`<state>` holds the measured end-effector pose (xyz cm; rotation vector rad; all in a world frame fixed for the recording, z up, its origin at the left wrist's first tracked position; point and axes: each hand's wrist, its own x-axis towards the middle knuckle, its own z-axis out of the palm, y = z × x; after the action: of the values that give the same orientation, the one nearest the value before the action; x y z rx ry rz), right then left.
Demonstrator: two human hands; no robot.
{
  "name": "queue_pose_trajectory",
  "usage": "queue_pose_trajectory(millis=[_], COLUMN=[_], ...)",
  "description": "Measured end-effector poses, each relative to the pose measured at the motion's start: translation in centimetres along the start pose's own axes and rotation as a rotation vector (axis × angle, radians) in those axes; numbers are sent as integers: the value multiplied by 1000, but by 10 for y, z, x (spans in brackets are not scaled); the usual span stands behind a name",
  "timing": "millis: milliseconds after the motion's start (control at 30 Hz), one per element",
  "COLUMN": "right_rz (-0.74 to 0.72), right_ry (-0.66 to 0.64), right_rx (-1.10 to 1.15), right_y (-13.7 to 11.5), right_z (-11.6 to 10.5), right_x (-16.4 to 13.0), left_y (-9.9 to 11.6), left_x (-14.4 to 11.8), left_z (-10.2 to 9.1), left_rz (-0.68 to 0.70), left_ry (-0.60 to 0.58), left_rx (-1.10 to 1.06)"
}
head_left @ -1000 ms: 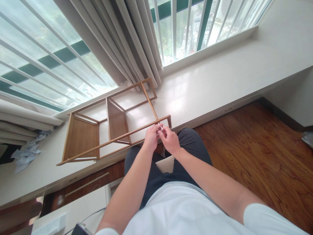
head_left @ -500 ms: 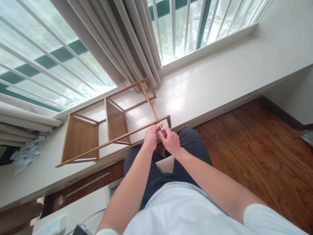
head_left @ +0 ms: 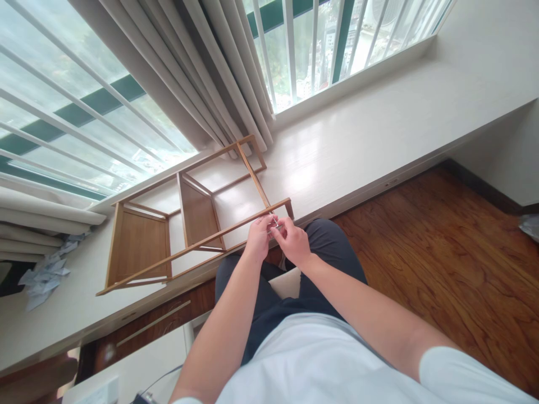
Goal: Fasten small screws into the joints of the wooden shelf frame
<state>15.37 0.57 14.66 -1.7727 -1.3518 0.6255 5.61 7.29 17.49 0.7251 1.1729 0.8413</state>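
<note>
Frame centre: left hand (head_left: 259,238) and right hand (head_left: 293,242) pressed together, pinching a small metal piece (head_left: 274,223) against the wooden shelf frame (head_left: 189,224) rail, frame lying sideways on the white ledge (head_left: 379,134) for access.

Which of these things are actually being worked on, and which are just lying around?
In use:
- left hand and right hand, pinching a small metal piece
- wooden shelf frame, lying on its side on the window ledge

Lying about:
- crumpled papers at the ledge's far left
- curtains
- power strip
</note>
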Motion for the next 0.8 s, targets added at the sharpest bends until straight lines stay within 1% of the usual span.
queue_pose_trajectory(millis=[133,233,367,467,567,667,800], right_rz=[20,44,138,251,361,435,473], right_ry=[10,6,-46,-99,-169,-229,-268], right_rx=[87,246,627,950,1186,1311,1342], right_y=[-1,-1,-2,-4,-5,-7,-8], right_z=[1,2,7,10,11,10,8], right_x=[0,0,1,4,6,8,9], left_y=[0,0,-1,-1,-2,-4,-6], left_x=[-1,0,1,1,1,3,6], left_z=[0,-2,-4,-4,-5,-6,-7], left_rz=[2,-1,-1,1,4,2,-17], left_ry=[1,-11,-25,-44,-63,-73,-99], left_rx=[-4,-4,10,16,23,26,38])
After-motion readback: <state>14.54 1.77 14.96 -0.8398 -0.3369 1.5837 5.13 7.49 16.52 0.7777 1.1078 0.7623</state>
